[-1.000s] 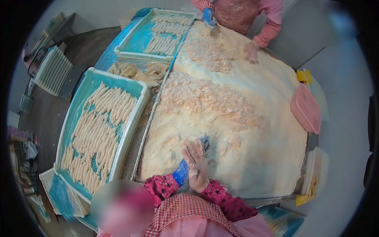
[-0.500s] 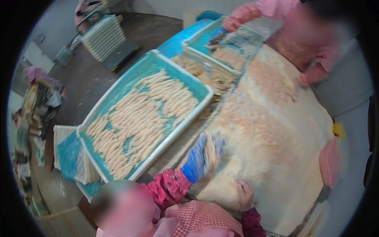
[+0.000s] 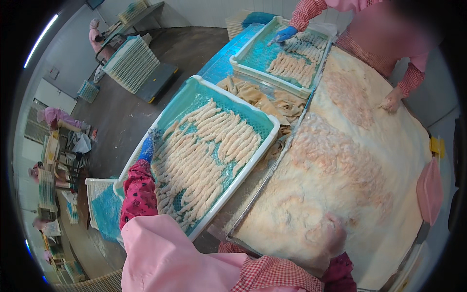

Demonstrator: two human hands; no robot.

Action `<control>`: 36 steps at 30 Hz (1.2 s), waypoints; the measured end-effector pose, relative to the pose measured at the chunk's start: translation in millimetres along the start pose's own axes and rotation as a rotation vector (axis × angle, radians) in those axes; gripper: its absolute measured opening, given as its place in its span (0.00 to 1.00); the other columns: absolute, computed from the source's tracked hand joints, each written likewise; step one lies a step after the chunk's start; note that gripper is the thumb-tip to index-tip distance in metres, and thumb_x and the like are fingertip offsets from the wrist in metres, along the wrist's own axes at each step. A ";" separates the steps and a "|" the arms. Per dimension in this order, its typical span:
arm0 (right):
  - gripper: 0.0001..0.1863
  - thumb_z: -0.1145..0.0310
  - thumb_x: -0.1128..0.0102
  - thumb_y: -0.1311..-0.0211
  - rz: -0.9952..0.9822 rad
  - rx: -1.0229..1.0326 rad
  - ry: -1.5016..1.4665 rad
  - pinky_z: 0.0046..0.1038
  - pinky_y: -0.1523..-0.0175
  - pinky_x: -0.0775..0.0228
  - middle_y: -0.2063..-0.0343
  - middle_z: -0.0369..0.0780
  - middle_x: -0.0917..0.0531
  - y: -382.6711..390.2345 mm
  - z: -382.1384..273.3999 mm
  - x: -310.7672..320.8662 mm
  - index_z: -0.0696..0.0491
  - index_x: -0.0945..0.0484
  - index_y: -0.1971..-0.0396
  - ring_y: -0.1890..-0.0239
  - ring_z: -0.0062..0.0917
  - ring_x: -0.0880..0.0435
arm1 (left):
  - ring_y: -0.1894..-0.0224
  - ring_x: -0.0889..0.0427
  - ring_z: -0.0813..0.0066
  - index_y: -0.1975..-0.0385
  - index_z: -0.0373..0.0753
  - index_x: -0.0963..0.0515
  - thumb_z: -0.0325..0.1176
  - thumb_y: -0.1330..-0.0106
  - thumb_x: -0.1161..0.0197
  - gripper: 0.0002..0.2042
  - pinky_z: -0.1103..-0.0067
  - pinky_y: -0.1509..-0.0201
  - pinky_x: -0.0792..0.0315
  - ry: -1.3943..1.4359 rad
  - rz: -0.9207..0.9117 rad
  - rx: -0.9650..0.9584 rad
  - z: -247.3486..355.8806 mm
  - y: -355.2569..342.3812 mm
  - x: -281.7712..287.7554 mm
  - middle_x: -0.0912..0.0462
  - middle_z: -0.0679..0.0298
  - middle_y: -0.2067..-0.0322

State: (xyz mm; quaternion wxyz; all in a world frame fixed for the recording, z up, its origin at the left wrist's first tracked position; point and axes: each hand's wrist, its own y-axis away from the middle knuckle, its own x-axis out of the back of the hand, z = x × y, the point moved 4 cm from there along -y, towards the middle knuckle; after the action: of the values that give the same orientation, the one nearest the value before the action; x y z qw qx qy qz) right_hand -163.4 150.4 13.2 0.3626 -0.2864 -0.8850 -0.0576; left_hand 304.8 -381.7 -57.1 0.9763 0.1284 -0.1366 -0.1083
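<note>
Dark floor beyond, powder-covered table under right grip, left grip at teal-lined tray, closure of both unclear.

From here I count two teal-lined trays of floured strips, two blue gloves, one pink plastic basin, one platform trolley.

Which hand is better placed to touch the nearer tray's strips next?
Probably the left hand: gloved in blue, it's at the nearer tray, beside the pale strips. The right hand is over the powdery worktop.
</note>
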 end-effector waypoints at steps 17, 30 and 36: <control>0.14 0.74 0.42 0.56 -0.121 0.002 -0.230 0.37 0.44 0.41 0.56 0.40 0.24 -20.4 -8.5 -35.2 0.51 0.23 0.64 0.50 0.34 0.29 | 0.50 0.30 0.73 0.48 0.33 0.31 0.42 0.32 0.53 0.20 0.79 0.45 0.38 -0.623 -0.012 -0.133 -24.9 51.8 104.0 0.26 0.57 0.51; 0.15 0.69 0.43 0.47 -0.079 0.063 -0.038 0.26 0.53 0.31 0.64 0.44 0.20 -16.0 17.1 -30.5 0.57 0.26 0.59 0.61 0.31 0.21 | 0.57 0.23 0.66 0.53 0.38 0.27 0.28 0.43 0.45 0.16 0.76 0.56 0.28 -0.173 -1.199 -0.592 48.6 312.1 -344.7 0.23 0.56 0.57; 0.12 0.72 0.44 0.45 0.467 -0.187 -0.535 0.25 0.53 0.32 0.63 0.42 0.20 -8.5 12.5 30.2 0.56 0.25 0.59 0.60 0.27 0.21 | 0.55 0.25 0.56 0.55 0.40 0.27 0.32 0.46 0.44 0.17 0.69 0.45 0.35 -0.467 -0.861 -1.347 36.1 360.7 -415.7 0.23 0.57 0.58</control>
State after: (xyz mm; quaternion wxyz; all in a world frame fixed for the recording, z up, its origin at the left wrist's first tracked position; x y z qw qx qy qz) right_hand -192.9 161.2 25.3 0.0941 -0.5174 -0.8503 0.0231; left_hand -32.7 53.2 -21.7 0.6638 -0.4680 -0.1806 -0.5547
